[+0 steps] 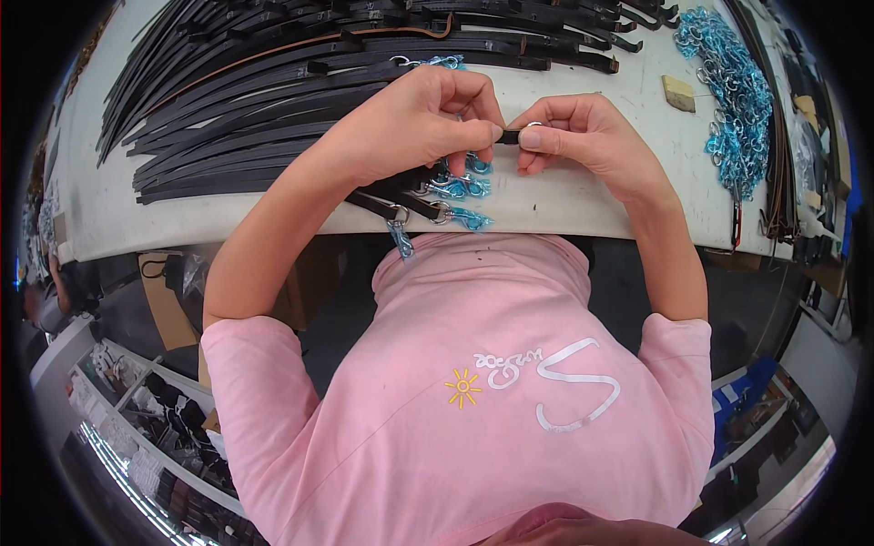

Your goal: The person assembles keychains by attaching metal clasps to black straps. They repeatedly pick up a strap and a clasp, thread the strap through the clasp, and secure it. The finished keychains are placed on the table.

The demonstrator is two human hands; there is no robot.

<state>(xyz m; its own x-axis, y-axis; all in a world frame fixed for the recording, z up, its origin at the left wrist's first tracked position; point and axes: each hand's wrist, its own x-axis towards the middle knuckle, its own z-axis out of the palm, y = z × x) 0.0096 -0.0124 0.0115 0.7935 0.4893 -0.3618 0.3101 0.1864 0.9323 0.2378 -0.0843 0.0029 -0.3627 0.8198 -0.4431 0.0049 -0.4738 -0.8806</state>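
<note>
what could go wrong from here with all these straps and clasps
The small black piece between the left hand and right hand might slip, since only fingertips pinch it. The blue-wrapped clasp overhanging the table edge could snag on the pink shirt. The heaped clasps may tangle.

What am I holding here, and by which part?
A black strap: your left hand pinches the left of its short visible stretch, your right hand the right. Its ends are hidden.
</note>
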